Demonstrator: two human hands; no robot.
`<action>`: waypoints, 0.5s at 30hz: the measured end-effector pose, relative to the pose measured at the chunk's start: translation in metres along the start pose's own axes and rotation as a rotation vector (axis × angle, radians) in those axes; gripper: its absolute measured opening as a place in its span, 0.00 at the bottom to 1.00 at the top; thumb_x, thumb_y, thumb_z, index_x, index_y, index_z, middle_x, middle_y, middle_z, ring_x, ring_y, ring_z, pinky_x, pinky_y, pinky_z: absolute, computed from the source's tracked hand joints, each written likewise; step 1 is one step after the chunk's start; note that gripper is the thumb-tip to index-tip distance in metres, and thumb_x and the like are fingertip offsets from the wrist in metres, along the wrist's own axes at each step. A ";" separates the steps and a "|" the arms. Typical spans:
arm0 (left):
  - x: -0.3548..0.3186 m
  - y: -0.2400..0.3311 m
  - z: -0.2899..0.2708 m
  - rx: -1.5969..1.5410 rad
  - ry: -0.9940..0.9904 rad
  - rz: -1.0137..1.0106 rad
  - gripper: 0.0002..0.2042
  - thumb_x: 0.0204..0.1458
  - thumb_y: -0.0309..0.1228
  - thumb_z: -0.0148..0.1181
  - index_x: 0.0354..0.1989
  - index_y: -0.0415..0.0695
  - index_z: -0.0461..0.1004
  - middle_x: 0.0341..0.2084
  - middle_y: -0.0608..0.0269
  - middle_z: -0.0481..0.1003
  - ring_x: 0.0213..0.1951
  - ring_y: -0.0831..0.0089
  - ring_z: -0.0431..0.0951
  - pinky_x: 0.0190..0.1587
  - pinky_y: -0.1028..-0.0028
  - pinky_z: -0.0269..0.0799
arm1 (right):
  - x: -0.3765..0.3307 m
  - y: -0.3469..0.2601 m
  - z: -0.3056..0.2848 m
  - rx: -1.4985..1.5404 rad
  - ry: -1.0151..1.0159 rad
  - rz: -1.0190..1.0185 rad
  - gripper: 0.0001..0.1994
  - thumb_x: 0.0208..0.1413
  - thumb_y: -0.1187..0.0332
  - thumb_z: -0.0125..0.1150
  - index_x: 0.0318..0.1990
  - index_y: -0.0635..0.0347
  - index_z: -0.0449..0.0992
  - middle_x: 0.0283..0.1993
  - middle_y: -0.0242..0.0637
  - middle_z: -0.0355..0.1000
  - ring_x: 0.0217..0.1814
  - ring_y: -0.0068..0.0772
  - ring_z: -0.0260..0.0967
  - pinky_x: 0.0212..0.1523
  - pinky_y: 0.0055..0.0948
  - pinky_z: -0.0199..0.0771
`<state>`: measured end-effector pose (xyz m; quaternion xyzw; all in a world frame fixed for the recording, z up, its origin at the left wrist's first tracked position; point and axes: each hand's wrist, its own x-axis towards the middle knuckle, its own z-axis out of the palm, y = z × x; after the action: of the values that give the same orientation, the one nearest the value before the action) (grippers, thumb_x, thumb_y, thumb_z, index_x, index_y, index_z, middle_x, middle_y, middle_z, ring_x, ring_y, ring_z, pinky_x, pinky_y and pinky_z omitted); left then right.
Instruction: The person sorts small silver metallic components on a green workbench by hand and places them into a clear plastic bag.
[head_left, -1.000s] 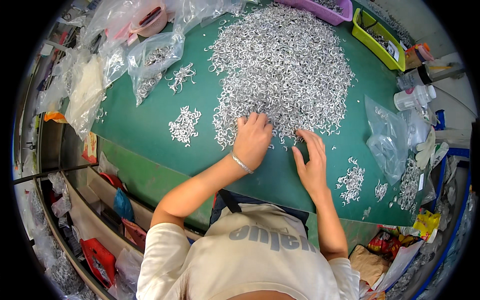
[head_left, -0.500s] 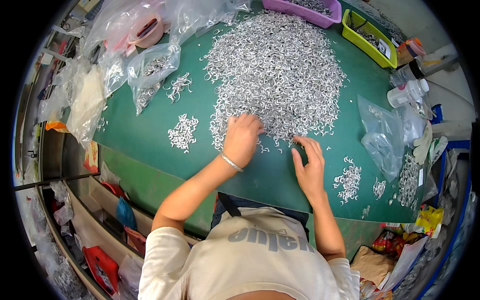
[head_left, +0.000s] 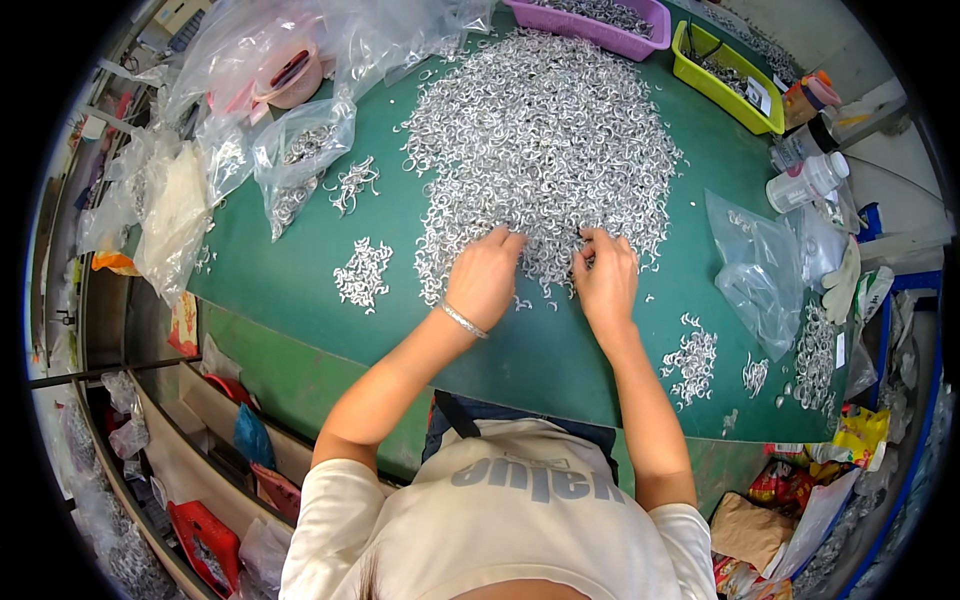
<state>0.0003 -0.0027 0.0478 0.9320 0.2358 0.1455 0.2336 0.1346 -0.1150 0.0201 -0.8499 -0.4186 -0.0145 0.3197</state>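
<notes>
A broad heap of small, silvery, curved metal pieces point(head_left: 540, 140) covers the middle of the green table point(head_left: 430, 350). At its near edge, my left hand point(head_left: 485, 275) has its fingers bent and drawn together, the tips partly hidden among the pieces. My right hand point(head_left: 608, 280) touches the heap a little to the right, thumb and forefinger curled toward each other. Whatever either hand pinches is too small or too hidden to make out. A few loose pieces lie between the two hands. A bracelet circles my left wrist.
Small piles lie at left point(head_left: 362, 272) and right point(head_left: 692, 362). Clear plastic bags point(head_left: 750, 250) rest on both sides. A purple basket point(head_left: 600, 35) and a yellow-green basket point(head_left: 725, 85) stand at the back, white bottle point(head_left: 808, 182) at right. Drawers point(head_left: 215, 450) sit lower left.
My right hand has moved forward onto the heap's near edge, and its fingers have curled in. My left hand stays at nearly the same spot. The whole view has shifted slightly.
</notes>
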 end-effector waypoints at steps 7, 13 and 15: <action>0.025 0.000 0.029 0.003 0.025 0.126 0.13 0.42 0.14 0.50 0.37 0.38 0.73 0.33 0.52 0.69 0.33 0.52 0.74 0.36 0.60 0.70 | -0.005 0.008 -0.022 0.972 -0.116 0.513 0.13 0.51 0.77 0.61 0.46 0.66 0.73 0.31 0.33 0.76 0.31 0.19 0.69 0.33 0.18 0.67; 0.034 0.010 0.026 0.277 -0.044 0.278 0.04 0.38 0.19 0.56 0.25 0.38 0.70 0.29 0.52 0.67 0.30 0.57 0.73 0.33 0.64 0.69 | -0.017 0.021 -0.035 1.585 -0.283 0.733 0.14 0.55 0.77 0.58 0.50 0.66 0.71 0.37 0.38 0.75 0.34 0.20 0.71 0.33 0.17 0.70; 0.035 0.011 0.028 0.322 -0.039 0.286 0.04 0.38 0.20 0.56 0.25 0.39 0.71 0.29 0.53 0.67 0.30 0.58 0.74 0.33 0.64 0.71 | -0.020 0.019 -0.038 1.628 -0.289 0.753 0.14 0.55 0.77 0.58 0.50 0.66 0.71 0.37 0.38 0.75 0.34 0.21 0.71 0.34 0.18 0.70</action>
<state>0.0447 -0.0040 0.0351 0.9839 0.1168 0.1197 0.0631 0.1445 -0.1580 0.0343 -0.4355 -0.0300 0.4979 0.7494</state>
